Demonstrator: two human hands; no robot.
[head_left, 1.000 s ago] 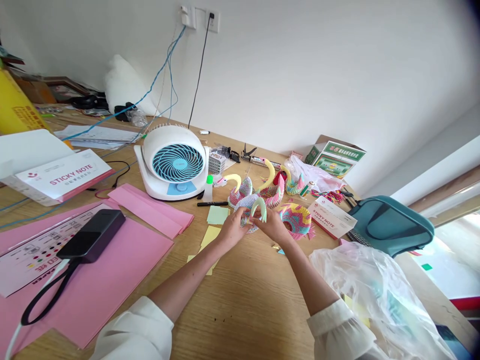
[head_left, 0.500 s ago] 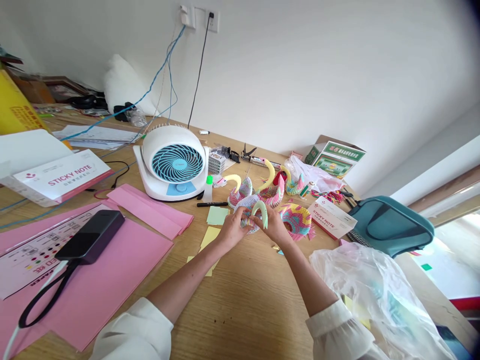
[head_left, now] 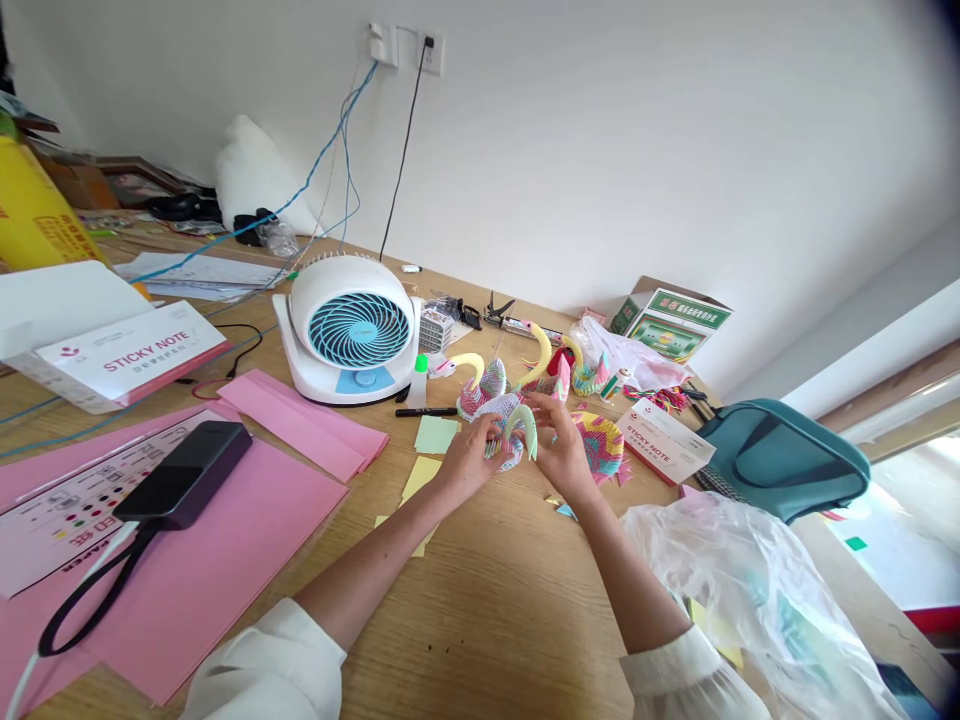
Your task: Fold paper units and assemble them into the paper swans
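Over the middle of the table, my left hand [head_left: 469,463] is closed on the lavender body of a folded-paper swan [head_left: 510,455]. A pale green curved neck [head_left: 524,418] arches up from the swan's front. To the right of that neck is my right hand [head_left: 564,452], its fingers bent but apart. Whether its fingertips touch the swan's side is hard to tell. Behind my hands stand several finished paper swans with yellow necks, one of them with a tall neck [head_left: 541,352]. A round multicoloured paper piece [head_left: 600,445] lies just right of my right hand.
A white fan [head_left: 352,330], a glue bottle [head_left: 418,378] and a black pen [head_left: 425,412] are at back left. Pink paper [head_left: 247,540] with a black device [head_left: 187,470] covers the left. At right are a sticky note box [head_left: 666,440], a teal bag [head_left: 780,455] and a plastic bag [head_left: 742,580].
My right hand has let go of the green neck and moved slightly right, its fingers opening. My left hand still holds the swan. The view has shifted a little.
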